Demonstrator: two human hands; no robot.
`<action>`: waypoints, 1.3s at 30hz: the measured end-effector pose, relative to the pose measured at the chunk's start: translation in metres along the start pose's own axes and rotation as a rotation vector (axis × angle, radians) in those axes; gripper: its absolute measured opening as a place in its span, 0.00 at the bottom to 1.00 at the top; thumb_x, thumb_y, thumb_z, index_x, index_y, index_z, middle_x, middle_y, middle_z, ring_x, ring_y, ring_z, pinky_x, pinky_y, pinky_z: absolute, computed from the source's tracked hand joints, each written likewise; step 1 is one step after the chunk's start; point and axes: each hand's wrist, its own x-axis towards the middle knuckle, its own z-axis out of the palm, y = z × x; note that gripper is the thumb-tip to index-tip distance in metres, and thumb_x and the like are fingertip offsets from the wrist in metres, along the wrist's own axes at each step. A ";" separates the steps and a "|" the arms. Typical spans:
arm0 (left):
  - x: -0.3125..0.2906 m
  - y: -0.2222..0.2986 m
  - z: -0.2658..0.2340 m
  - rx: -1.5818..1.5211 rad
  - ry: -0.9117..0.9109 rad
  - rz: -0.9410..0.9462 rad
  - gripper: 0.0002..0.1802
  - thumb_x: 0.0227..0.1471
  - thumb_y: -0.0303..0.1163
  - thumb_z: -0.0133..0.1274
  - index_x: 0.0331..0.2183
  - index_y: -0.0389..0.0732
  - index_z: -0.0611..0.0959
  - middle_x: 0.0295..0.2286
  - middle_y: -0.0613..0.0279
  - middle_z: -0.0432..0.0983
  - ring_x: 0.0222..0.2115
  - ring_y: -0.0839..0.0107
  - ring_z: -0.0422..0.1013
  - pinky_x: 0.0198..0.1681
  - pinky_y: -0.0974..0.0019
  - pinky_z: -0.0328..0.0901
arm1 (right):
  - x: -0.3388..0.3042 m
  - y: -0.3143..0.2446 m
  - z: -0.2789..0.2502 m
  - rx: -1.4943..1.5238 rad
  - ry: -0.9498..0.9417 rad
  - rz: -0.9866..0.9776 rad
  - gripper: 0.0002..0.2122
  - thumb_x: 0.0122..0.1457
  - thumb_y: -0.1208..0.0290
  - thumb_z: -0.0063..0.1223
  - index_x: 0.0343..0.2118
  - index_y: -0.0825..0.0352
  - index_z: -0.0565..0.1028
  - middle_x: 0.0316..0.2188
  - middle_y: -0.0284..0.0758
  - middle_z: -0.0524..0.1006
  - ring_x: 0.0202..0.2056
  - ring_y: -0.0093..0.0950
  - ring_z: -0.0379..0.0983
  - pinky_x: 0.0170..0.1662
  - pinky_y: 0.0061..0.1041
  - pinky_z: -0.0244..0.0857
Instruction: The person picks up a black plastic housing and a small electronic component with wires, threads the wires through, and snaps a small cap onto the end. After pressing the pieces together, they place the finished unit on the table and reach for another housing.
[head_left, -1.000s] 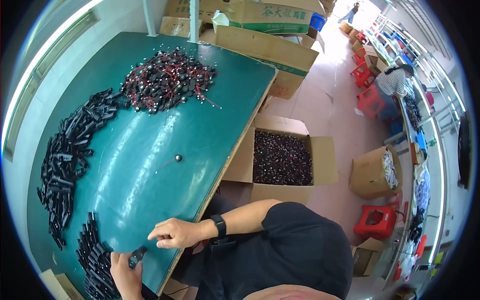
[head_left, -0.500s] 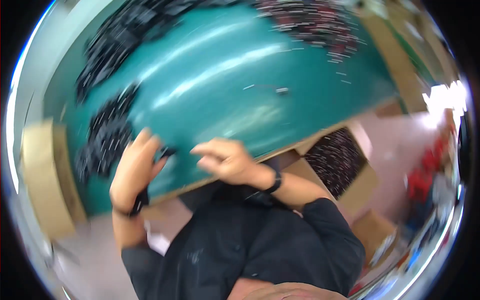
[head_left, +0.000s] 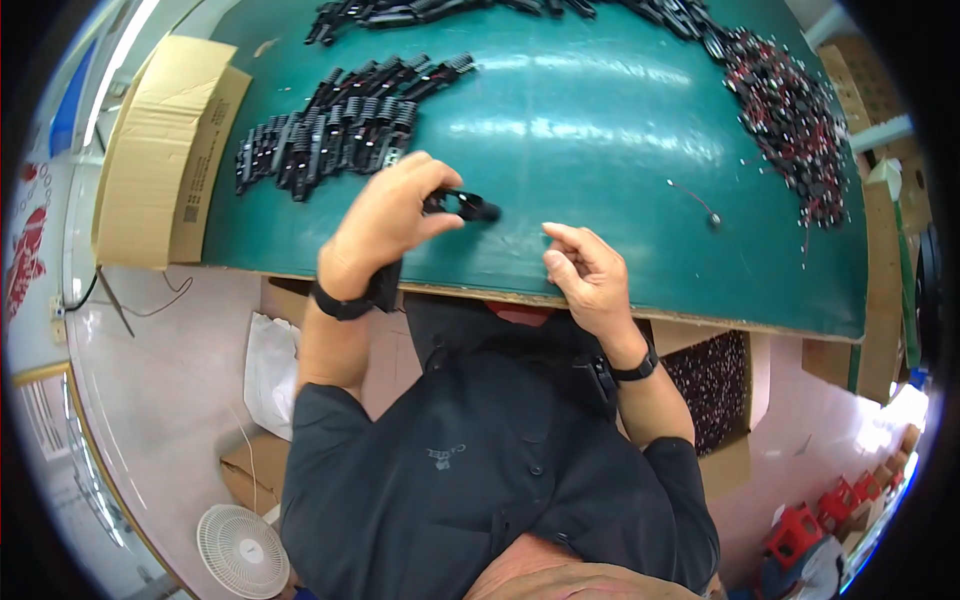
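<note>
My left hand [head_left: 392, 215] grips a black plastic part [head_left: 482, 210] with a round end and an opening in its body, held just above the green tabletop [head_left: 590, 140]. Beyond that hand lie rows of similar long black parts [head_left: 320, 140] with ribbed ends. Near the table's front edge, my right hand [head_left: 592, 280] is half curled, its thumb and forefinger a little apart with nothing visible between them. A single small round component [head_left: 713, 219] with a thin red wire lies to the right of it.
A heap of small wired components [head_left: 790, 130] covers the right side, and more black parts [head_left: 420, 10] line the far edge. A cardboard box [head_left: 155, 150] stands at the left. Below the table, an open box [head_left: 725, 465] holds small dark pieces; a white fan [head_left: 242, 550] is lower left.
The view has turned and sharpened. My left hand still has the black part, which now shows clearly; my right hand is farther from it.
</note>
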 end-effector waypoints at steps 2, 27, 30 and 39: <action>-0.022 0.005 0.017 -0.340 0.145 -0.114 0.27 0.41 0.26 0.75 0.46 0.38 0.84 0.37 0.59 0.79 0.36 0.66 0.77 0.42 0.65 0.72 | 0.001 -0.011 0.005 -0.104 0.007 0.040 0.16 0.64 0.79 0.62 0.55 0.70 0.79 0.36 0.31 0.78 0.33 0.17 0.74 0.35 0.18 0.71; -0.079 -0.020 0.095 -0.350 0.693 -0.238 0.24 0.48 0.29 0.70 0.48 0.36 0.84 0.43 0.50 0.82 0.44 0.51 0.77 0.48 0.55 0.71 | 0.200 0.024 0.037 -1.093 0.207 -0.201 0.21 0.57 0.57 0.68 0.47 0.67 0.78 0.36 0.44 0.84 0.36 0.42 0.82 0.42 0.38 0.75; -0.080 -0.022 0.097 -0.347 0.677 -0.239 0.23 0.48 0.29 0.70 0.48 0.36 0.85 0.43 0.51 0.82 0.44 0.51 0.77 0.48 0.54 0.71 | 0.215 0.030 0.069 -1.152 0.160 -0.100 0.25 0.57 0.53 0.68 0.51 0.65 0.75 0.38 0.45 0.84 0.38 0.47 0.82 0.44 0.42 0.75; -0.077 -0.022 0.094 -0.330 0.703 -0.204 0.22 0.47 0.26 0.70 0.46 0.36 0.85 0.39 0.53 0.83 0.40 0.56 0.79 0.46 0.59 0.73 | 0.237 0.049 0.117 -1.075 0.061 -0.136 0.28 0.57 0.55 0.68 0.57 0.62 0.72 0.45 0.44 0.83 0.46 0.45 0.81 0.50 0.42 0.74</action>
